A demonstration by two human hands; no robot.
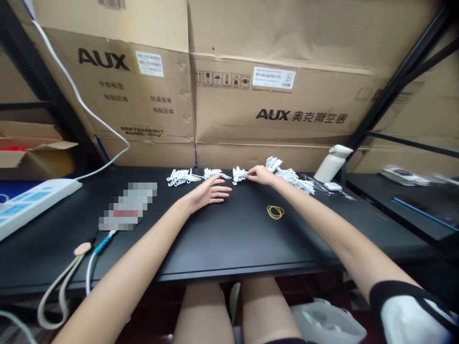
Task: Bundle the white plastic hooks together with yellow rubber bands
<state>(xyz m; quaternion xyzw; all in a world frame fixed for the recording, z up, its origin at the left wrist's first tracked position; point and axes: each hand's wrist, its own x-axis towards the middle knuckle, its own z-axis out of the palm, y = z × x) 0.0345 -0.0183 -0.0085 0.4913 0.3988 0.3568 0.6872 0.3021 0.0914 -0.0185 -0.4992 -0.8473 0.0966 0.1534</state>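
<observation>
Small white pieces with hooked ends lie in bunches along the back of the black table; their exact kind is too small to tell. My left hand (209, 192) is open, fingers spread, just in front of the middle bunch (213, 173). Left of it lies another bunch (182, 177). My right hand (261, 175) has its fingers pinched on the right end of a smaller bunch (239, 175). Behind and right of that hand is a larger heap of white pieces (294, 179), partly hidden by the hand and wrist. Yellow rubber bands (275, 212) lie in front of my right forearm.
Large cardboard boxes (229, 114) stand along the back edge. A white bottle (332, 164) and a small white case (333, 187) are at the right. A blurred-out phone-like object (131, 205) with a cable and a power strip (32, 203) are at the left.
</observation>
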